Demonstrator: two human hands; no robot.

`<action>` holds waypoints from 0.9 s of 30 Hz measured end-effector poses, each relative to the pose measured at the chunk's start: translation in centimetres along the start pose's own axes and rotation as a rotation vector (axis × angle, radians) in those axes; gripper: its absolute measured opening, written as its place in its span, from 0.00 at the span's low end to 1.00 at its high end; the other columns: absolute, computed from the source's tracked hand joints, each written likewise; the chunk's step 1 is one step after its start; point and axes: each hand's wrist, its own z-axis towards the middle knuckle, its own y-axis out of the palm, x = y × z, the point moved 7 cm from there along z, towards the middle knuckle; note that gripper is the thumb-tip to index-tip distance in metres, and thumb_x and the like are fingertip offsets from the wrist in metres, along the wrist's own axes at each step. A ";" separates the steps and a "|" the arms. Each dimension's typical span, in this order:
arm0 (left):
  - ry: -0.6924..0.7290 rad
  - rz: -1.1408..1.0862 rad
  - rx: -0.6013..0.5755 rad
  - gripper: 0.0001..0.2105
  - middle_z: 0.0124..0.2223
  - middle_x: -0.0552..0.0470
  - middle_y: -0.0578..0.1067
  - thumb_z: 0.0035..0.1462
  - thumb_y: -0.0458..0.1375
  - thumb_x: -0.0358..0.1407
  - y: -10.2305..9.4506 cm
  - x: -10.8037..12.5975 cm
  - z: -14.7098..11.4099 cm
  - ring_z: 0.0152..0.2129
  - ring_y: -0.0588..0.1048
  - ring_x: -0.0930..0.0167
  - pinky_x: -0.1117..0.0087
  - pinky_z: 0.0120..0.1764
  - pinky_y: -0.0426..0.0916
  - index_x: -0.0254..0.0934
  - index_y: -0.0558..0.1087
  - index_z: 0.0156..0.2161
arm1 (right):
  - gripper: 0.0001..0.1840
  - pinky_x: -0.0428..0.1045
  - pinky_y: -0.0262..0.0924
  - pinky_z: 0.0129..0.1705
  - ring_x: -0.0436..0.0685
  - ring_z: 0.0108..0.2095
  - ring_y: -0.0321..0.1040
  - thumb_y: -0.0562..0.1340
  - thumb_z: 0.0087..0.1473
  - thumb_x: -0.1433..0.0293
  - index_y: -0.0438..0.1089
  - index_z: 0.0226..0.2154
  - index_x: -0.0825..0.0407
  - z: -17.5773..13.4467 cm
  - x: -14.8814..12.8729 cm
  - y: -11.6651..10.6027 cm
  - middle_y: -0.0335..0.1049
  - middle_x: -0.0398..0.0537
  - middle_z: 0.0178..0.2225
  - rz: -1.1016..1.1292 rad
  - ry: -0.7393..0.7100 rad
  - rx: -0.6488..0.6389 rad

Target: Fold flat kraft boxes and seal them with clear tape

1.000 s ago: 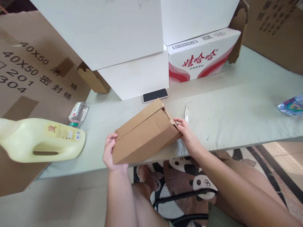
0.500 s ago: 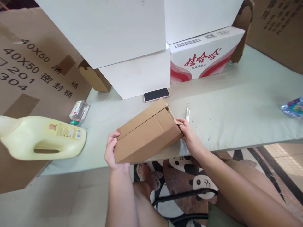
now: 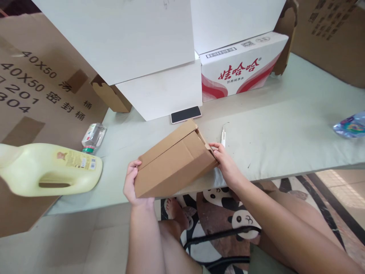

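A small brown cardboard box (image 3: 173,161) is held tilted over the front edge of the table. A slit runs along its upper face, and flaps show at its right end. My left hand (image 3: 134,184) wraps round the left end, thumb side on top and part of the palm beneath. At the right end, my right hand (image 3: 224,160) is closed on the box's edge by the flaps; some of its fingers are hidden. Just beyond the right hand lies a white-handled thin tool (image 3: 223,137), perhaps a cutter. A phone (image 3: 186,114) lies behind the box, screen up.
White boxes (image 3: 159,95) stand at the back, beside a white box with red lettering (image 3: 242,70). At left lie a pale yellow jug (image 3: 57,167) and a clear bottle (image 3: 94,137), near a big carton (image 3: 42,95). A blue plastic pack (image 3: 350,125) lies far right.
The view has shifted slightly, so most things sit a little further left. Both hands keep the same hold on the cardboard box.
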 end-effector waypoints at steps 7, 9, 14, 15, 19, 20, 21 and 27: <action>-0.043 -0.031 0.028 0.07 0.38 0.51 0.76 0.45 0.60 0.40 -0.1 -0.1 0.0 0.38 0.73 0.64 0.65 0.40 0.64 0.40 0.71 0.30 | 0.23 0.57 0.63 0.49 0.64 0.51 0.67 0.54 0.57 0.52 0.62 0.51 0.45 0.1 -0.1 0.1 0.70 0.49 0.52 0.014 -0.009 -0.009; -0.036 -0.025 0.028 0.07 0.37 0.51 0.75 0.44 0.60 0.40 -0.1 0.0 0.0 0.37 0.73 0.65 0.65 0.39 0.64 0.40 0.70 0.30 | 0.25 0.58 0.63 0.49 0.64 0.52 0.67 0.54 0.58 0.50 0.62 0.52 0.44 0.1 -0.1 0.1 0.69 0.50 0.54 0.015 -0.037 -0.017; -0.037 -0.007 0.029 0.08 0.37 0.52 0.76 0.44 0.60 0.40 -0.3 -0.1 0.3 0.35 0.73 0.65 0.65 0.37 0.65 0.40 0.69 0.30 | 0.34 0.62 0.62 0.56 0.67 0.59 0.62 0.54 0.58 0.44 0.56 0.61 0.42 -0.2 0.0 0.0 0.62 0.53 0.62 0.056 -0.137 -0.037; -0.051 -0.007 0.030 0.09 0.36 0.52 0.76 0.43 0.61 0.40 -0.4 -0.3 0.3 0.34 0.74 0.65 0.66 0.36 0.65 0.40 0.70 0.30 | 0.37 0.63 0.61 0.57 0.67 0.61 0.61 0.54 0.57 0.43 0.54 0.63 0.41 -0.2 -0.1 0.0 0.60 0.53 0.63 0.073 -0.157 -0.035; -0.117 -0.022 0.026 0.11 0.34 0.53 0.76 0.42 0.64 0.42 -0.1 -1.0 0.4 0.30 0.73 0.68 0.69 0.33 0.65 0.40 0.70 0.30 | 0.41 0.62 0.54 0.65 0.64 0.68 0.51 0.58 0.57 0.45 0.48 0.67 0.41 -0.7 -1.4 0.4 0.51 0.51 0.70 0.093 -0.305 -0.064; -0.135 -0.027 0.032 0.12 0.34 0.54 0.75 0.41 0.64 0.42 0.0 -1.2 0.3 0.29 0.73 0.69 0.70 0.33 0.65 0.39 0.71 0.30 | 0.40 0.61 0.53 0.66 0.63 0.69 0.49 0.58 0.59 0.46 0.48 0.67 0.42 -0.8 -2.0 0.7 0.51 0.50 0.70 0.085 -0.356 -0.094; -0.159 -0.031 0.039 0.12 0.34 0.54 0.75 0.41 0.65 0.43 0.1 -1.4 0.2 0.29 0.72 0.70 0.70 0.32 0.65 0.39 0.71 0.31 | 0.39 0.60 0.53 0.66 0.63 0.69 0.48 0.58 0.60 0.48 0.49 0.67 0.42 -1.0 -2.4 1.0 0.51 0.50 0.70 0.078 -0.402 -0.131; -0.382 0.053 -0.009 0.18 0.35 0.53 0.78 0.42 0.68 0.44 0.5 -3.3 -0.6 0.28 0.73 0.71 0.72 0.30 0.64 0.39 0.76 0.39 | 0.39 0.61 0.55 0.66 0.62 0.69 0.49 0.58 0.62 0.51 0.44 0.70 0.37 -1.5 -3.2 1.7 0.49 0.47 0.71 0.083 -0.483 -0.249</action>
